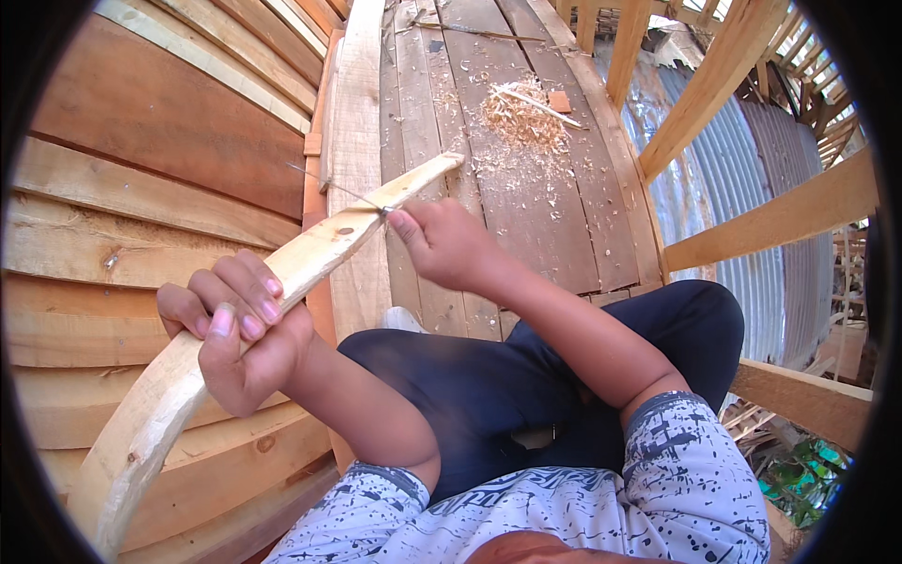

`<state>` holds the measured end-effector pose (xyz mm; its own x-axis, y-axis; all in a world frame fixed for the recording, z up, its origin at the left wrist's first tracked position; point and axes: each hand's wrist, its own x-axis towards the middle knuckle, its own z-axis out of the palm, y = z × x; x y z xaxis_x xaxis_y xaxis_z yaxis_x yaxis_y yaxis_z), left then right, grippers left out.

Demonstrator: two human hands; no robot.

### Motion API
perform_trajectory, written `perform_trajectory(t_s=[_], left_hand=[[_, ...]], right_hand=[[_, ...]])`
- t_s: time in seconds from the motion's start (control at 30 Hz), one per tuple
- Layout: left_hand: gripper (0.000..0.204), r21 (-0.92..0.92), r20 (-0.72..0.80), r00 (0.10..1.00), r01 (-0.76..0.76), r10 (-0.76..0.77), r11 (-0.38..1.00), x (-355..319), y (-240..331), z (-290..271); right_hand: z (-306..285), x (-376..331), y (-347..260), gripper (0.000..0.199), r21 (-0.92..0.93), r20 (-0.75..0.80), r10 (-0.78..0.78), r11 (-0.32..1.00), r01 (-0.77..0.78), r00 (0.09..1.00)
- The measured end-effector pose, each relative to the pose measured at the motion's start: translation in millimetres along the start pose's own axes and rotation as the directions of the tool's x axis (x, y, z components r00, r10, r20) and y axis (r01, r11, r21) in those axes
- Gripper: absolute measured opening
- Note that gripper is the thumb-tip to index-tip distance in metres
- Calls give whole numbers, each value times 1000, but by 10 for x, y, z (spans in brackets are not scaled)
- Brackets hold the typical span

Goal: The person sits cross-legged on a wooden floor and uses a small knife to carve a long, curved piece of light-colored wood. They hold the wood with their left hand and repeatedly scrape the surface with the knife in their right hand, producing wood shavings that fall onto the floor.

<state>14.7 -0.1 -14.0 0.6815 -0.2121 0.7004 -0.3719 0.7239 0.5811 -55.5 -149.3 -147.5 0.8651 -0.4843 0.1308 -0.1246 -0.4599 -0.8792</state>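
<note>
In the head view, a long, curved length of pale wood (343, 227) is held diagonally in front of the seated person, running from the lower left to a narrowed tip near the upper middle. It is gripped partway along by the left hand (246, 334), whose fingers are wrapped over it. A thin-bladed knife (365, 200) is clamped in the right hand (449, 246); its handle is mostly hidden by the fist, and its narrow blade is laid across the wood, nearer the tip, pointing to the left.

Beyond the hands, plank flooring (583, 249) is scattered with curls, and a heap of wood shavings (522, 132) is topped by a pale stick (536, 105), with a small reddish wood block (560, 101) beside it. The left side is filled by a wall of overlapping boards (169, 141). On the right, corrugated metal sheets (752, 263) are seen behind timber rails (780, 216). Dark trousers (413, 367) and a patterned shirt (695, 470) are worn.
</note>
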Motion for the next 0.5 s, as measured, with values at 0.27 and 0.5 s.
perform_trajectory(t_s=[0.27,0.5], left_hand=[[13,-45,63,997,36,-33,998,45,20,-199],[15,-44,14,999,36,-36,998,52,7,-222]], right_hand=[[38,-105,-141,41,-24,-25,-160,987,160,987],[110,-147,-113,38,14,-94,-111,994,113,989]])
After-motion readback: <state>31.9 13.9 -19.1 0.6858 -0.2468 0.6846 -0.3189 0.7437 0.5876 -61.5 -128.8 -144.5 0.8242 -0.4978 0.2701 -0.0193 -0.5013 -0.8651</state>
